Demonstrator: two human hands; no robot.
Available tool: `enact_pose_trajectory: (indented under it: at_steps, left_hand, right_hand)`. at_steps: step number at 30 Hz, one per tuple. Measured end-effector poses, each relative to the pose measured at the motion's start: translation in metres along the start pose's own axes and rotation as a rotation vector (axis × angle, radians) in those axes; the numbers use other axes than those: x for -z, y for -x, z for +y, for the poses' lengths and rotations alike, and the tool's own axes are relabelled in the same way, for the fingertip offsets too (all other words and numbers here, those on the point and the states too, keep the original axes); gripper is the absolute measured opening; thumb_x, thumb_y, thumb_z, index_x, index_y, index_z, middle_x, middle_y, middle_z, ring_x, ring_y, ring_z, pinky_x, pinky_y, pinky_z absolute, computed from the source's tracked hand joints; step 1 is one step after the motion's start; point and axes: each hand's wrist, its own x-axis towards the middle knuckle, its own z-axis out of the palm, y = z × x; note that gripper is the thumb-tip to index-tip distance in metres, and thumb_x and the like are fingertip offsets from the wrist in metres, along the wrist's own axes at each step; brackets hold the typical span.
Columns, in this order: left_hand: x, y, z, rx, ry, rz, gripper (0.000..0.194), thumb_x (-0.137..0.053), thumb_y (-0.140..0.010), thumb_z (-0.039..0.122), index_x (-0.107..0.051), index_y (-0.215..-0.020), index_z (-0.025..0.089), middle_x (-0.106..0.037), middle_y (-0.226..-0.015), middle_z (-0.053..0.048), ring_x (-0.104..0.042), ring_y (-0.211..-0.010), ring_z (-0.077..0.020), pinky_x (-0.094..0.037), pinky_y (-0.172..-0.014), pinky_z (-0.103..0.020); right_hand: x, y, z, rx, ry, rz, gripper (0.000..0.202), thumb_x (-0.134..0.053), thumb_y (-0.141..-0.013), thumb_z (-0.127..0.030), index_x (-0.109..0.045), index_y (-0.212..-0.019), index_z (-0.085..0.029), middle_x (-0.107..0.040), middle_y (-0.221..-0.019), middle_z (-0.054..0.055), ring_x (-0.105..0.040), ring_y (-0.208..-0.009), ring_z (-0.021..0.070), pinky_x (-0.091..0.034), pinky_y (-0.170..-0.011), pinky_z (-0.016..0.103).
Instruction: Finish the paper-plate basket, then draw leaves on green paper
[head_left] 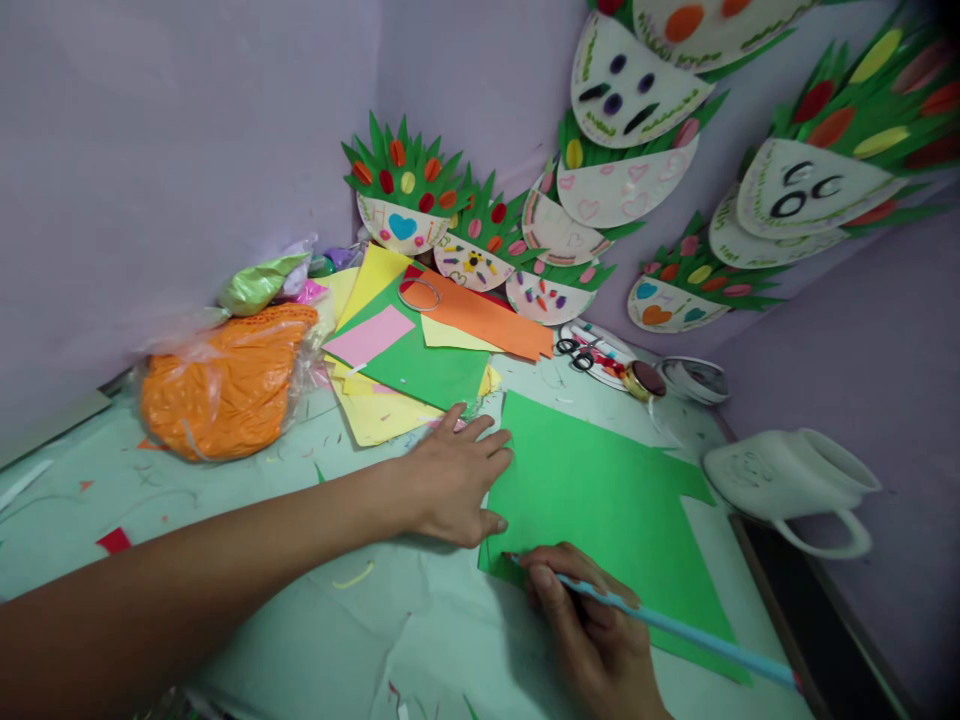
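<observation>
A large sheet of green paper [600,500] lies on the pale table cover, with a notch cut from its right side. My left hand [457,480] rests spread at the sheet's left edge, the thumb and fingertips touching it. In my right hand [592,620] is a light blue pencil [675,625], gripped near its point. The pencil's tip meets the green paper near its lower left corner, where a faint line shows just left of the tip.
Behind my left hand lies a pile of coloured paper [375,410]. An orange bundle in clear plastic [225,385] sits at left. Scissors [576,353], tape rolls [694,380] and a white pitcher [787,475] stand at right. Paper flower baskets [401,220] hang along the wall.
</observation>
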Motion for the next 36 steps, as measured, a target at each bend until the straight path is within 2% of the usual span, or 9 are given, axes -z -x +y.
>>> enact_pose_trajectory:
  at_steps: [11, 15, 18, 21, 23, 25, 29, 33, 36]
  left_hand:
    - [-0.001, 0.0, 0.0, 0.01, -0.007, -0.011, 0.068, -0.052, -0.076, 0.054, -0.042, -0.13, 0.015, -0.035, -0.144, -0.014, -0.023, -0.134, -0.0348, -0.008, -0.106, -0.058]
    - [-0.001, 0.002, -0.002, 0.0, -0.008, 0.021, 0.069, -0.052, -0.076, 0.056, -0.041, -0.131, 0.016, -0.035, -0.144, -0.014, -0.024, -0.134, -0.0342, -0.009, -0.106, -0.057]
    - [0.01, 0.003, -0.008, 0.023, 0.008, 0.176, 0.056, -0.05, -0.08, 0.051, -0.048, -0.125, 0.017, -0.041, -0.14, -0.014, -0.032, -0.13, -0.0319, -0.017, -0.105, -0.055]
    - [0.029, 0.004, -0.011, 0.21, 0.113, 0.423, 0.033, -0.042, -0.086, 0.037, -0.06, -0.105, 0.016, -0.064, -0.11, -0.012, -0.055, -0.104, -0.0242, -0.038, -0.09, -0.04]
    - [0.038, 0.004, -0.008, 0.394, 0.222, 0.42, 0.029, -0.039, -0.086, 0.033, -0.063, -0.085, 0.017, -0.067, -0.08, -0.006, -0.06, -0.076, -0.0195, -0.043, -0.068, -0.031]
    - [0.041, 0.005, 0.0, 0.486, 0.297, 0.248, 0.03, -0.041, -0.083, 0.034, -0.061, -0.068, 0.019, -0.062, -0.063, -0.002, -0.056, -0.06, -0.017, -0.037, -0.054, -0.027]
    - [0.035, 0.006, 0.017, 0.458, 0.209, -0.045, 0.036, -0.045, -0.079, 0.039, -0.057, -0.052, 0.019, -0.059, -0.053, -0.002, -0.054, -0.053, -0.017, -0.025, -0.047, -0.026]
    - [0.028, 0.005, 0.025, 0.47, 0.087, -0.059, 0.043, -0.042, -0.081, 0.047, -0.063, -0.058, 0.018, -0.065, -0.06, -0.006, -0.059, -0.058, -0.0212, -0.024, -0.048, -0.028]
    - [0.025, 0.002, 0.029, 0.482, 0.069, -0.065, 0.042, -0.043, -0.081, 0.051, -0.066, -0.065, 0.019, -0.068, -0.066, -0.008, -0.062, -0.064, -0.0243, -0.029, -0.049, -0.029]
  right_hand:
    - [0.0, 0.006, -0.007, -0.074, -0.116, -0.06, 0.018, -0.049, -0.086, -0.022, -0.063, -0.075, -0.019, -0.06, -0.059, 0.002, -0.056, -0.052, 0.013, -0.042, -0.048, 0.023]
    - [0.001, 0.01, -0.006, -0.281, -0.266, 0.227, 0.02, -0.05, -0.087, -0.03, -0.065, -0.08, -0.02, -0.057, -0.054, 0.001, -0.051, -0.046, 0.0127, -0.039, -0.043, 0.023]
    - [0.008, 0.007, 0.002, -0.339, -0.313, 0.449, 0.017, -0.051, -0.088, -0.031, -0.065, -0.088, -0.021, -0.059, -0.055, -0.001, -0.051, -0.044, 0.0114, -0.039, -0.039, 0.02]
    - [0.017, 0.001, 0.011, -0.345, -0.218, 0.537, 0.015, -0.056, -0.085, -0.032, -0.065, -0.089, -0.021, -0.065, -0.063, 0.002, -0.059, -0.05, 0.0126, -0.045, -0.041, 0.019]
    - [0.022, -0.002, 0.015, -0.369, -0.15, 0.551, 0.016, -0.058, -0.083, -0.032, -0.065, -0.092, -0.021, -0.068, -0.069, 0.003, -0.064, -0.057, 0.0144, -0.051, -0.049, 0.021]
    - [0.024, -0.003, 0.016, -0.362, -0.127, 0.506, 0.017, -0.058, -0.083, -0.031, -0.063, -0.096, -0.021, -0.07, -0.077, 0.004, -0.067, -0.065, 0.0163, -0.054, -0.056, 0.023]
    - [0.018, 0.001, 0.011, -0.253, -0.138, 0.242, 0.017, -0.055, -0.084, -0.026, -0.06, -0.1, -0.022, -0.07, -0.091, 0.006, -0.069, -0.079, 0.018, -0.056, -0.065, 0.025]
    - [0.008, 0.006, 0.011, -0.244, -0.226, 0.007, 0.024, -0.051, -0.086, -0.022, -0.053, -0.11, -0.023, -0.068, -0.103, 0.008, -0.066, -0.094, 0.0183, -0.055, -0.076, 0.028]
    - [0.004, 0.007, 0.013, -0.28, -0.327, -0.046, 0.024, -0.049, -0.086, -0.023, -0.049, -0.111, -0.022, -0.065, -0.11, 0.011, -0.064, -0.1, 0.02, -0.053, -0.081, 0.032]
